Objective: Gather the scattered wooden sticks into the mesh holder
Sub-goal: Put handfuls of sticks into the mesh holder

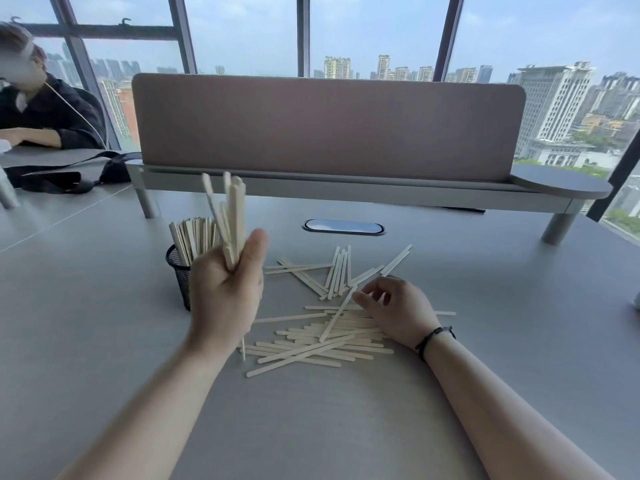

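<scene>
My left hand [227, 289] is raised above the table and grips a bundle of pale wooden sticks [228, 213] that point upward. Just behind and left of it stands the black mesh holder [180, 271], which holds several upright sticks [194, 237]. Many more sticks [322, 337] lie scattered flat on the grey table [104, 306] in the middle. My right hand [394, 310] rests on this pile, its fingertips pinching one tilted stick [337, 315] whose upper end is lifted.
A pink desk divider [325, 126] on a raised shelf runs across the far side. An oval cable port [343, 226] sits behind the pile. A person [38, 109] sits at the far left, with a black bag [69, 171] on the table nearby.
</scene>
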Motion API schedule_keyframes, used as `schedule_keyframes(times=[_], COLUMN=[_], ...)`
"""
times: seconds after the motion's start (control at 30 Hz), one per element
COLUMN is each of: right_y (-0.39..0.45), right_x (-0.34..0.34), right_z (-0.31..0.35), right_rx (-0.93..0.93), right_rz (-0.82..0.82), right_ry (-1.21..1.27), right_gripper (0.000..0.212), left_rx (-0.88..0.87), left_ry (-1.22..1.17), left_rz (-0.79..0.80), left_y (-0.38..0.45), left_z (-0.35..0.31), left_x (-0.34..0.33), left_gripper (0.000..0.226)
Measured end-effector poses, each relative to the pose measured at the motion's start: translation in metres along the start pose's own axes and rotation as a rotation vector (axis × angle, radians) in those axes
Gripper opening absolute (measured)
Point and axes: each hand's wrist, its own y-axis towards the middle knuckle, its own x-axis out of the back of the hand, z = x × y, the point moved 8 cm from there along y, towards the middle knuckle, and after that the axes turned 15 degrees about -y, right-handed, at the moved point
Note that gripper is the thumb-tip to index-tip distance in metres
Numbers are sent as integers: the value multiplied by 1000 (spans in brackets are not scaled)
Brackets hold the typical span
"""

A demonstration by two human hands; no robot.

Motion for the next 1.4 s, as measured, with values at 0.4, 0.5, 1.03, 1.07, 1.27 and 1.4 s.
schedule_keyframes(times=[0.4, 0.5, 1.03, 1.07, 1.27, 1.4], right_y=[-5, -15, -26, -26, -27, -27], right_x=[1, 0, -23, -23, -21, -20], right_z=[13, 38, 52, 53, 55, 55], right_rx=[160, 372, 436, 436, 417, 392], right_rz=[-76, -61, 134, 127, 111, 112], right_ry=[-91, -192, -256, -255, -259, -259], right_gripper=[42, 73, 101, 97, 85, 82], left_rx=[232, 269, 141, 130, 122, 222], left_ry=[-80, -5, 162, 151, 39, -138], left_rz=[69, 84, 94, 102, 25, -125], left_y=[-16, -20, -18, -17, -10, -4], left_z=[50, 59, 53, 51, 47, 55], left_x=[-9, -10, -9, -9, 3, 16], left_gripper=[61, 62, 59, 59, 59, 56])
